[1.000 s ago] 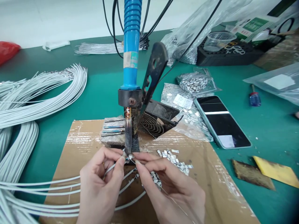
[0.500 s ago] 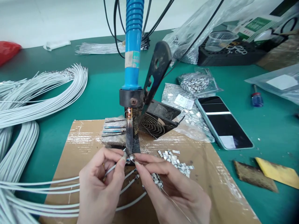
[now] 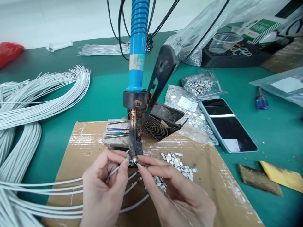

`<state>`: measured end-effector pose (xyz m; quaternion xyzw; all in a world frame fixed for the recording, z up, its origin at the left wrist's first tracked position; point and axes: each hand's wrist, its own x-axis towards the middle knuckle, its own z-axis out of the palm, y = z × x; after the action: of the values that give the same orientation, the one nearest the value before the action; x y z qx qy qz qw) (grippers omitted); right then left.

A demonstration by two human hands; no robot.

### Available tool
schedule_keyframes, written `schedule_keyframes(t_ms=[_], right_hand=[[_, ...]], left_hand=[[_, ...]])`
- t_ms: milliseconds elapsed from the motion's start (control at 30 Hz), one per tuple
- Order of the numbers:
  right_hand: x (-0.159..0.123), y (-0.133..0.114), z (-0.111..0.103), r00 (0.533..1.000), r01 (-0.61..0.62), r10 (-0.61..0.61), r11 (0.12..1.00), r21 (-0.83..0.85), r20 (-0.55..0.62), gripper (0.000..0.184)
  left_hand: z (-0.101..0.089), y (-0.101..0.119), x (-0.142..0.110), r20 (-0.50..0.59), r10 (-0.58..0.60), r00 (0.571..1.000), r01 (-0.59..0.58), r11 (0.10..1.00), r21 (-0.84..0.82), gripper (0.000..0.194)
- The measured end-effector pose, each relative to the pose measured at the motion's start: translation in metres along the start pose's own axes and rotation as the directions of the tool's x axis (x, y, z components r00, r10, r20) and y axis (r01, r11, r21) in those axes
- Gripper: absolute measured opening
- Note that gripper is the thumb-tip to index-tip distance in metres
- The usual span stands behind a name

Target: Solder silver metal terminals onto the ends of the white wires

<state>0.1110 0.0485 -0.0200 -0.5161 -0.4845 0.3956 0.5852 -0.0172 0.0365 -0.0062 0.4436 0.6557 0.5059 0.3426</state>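
Note:
A blue-handled soldering iron (image 3: 137,74) stands upright in a black clamp, its dark tip pointing down between my hands. My left hand (image 3: 104,186) pinches a white cable (image 3: 114,171) near its end, right beside the tip. Opposite it, my right hand (image 3: 176,192) pinches a thin solder wire (image 3: 178,208) that trails down over the palm. A small shiny piece (image 3: 134,160) lies between the fingertips under the iron; which hand bears it, I cannot tell. Other white cables pass behind my left hand, with their ends on the cardboard.
Small white-and-silver pieces (image 3: 178,165) lie on the cardboard (image 3: 208,189). Behind the iron sits a black fan (image 3: 161,121), beside a block with spare tips (image 3: 117,132). Cable bundles (image 3: 71,101) fill the left; a phone (image 3: 229,126), screwdriver (image 3: 262,101) and sponges (image 3: 259,179) lie right.
The whole view has slid a little to the right. Both hands keep their pinch at the iron's tip, with hardly any movement relative to it.

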Motion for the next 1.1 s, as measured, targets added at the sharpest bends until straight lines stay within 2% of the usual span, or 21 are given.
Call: schedule_keyframes(t_ms=[167, 433, 633, 1100], right_hand=[[-0.0016, 0.002, 0.0015, 0.999, 0.054, -0.054, 0.999, 0.0, 0.005, 0.021], [-0.0007, 0.0046, -0.0003, 0.973, 0.228, -0.225, 0.971, -0.073, 0.05, 0.022], [-0.0013, 0.0044, -0.0013, 0.982, 0.183, -0.179, 0.978, -0.097, 0.056, 0.023], [-0.0004, 0.0063, -0.0006, 0.98, 0.192, -0.189, 0.98, -0.047, 0.059, 0.025]], left_hand=[[-0.0005, 0.0014, 0.001, 0.007, 0.008, 1.0, -0.008, 1.0, -0.005, 0.016], [-0.0049, -0.0041, -0.0001, 0.003, 0.039, 0.999, -0.04, 0.999, 0.015, 0.014], [-0.0027, -0.005, 0.0027, 0.02, 0.05, 0.999, -0.05, 0.999, 0.007, 0.016], [-0.0029, -0.0015, 0.0014, 0.005, 0.069, 0.998, -0.069, 0.998, -0.008, 0.015]])
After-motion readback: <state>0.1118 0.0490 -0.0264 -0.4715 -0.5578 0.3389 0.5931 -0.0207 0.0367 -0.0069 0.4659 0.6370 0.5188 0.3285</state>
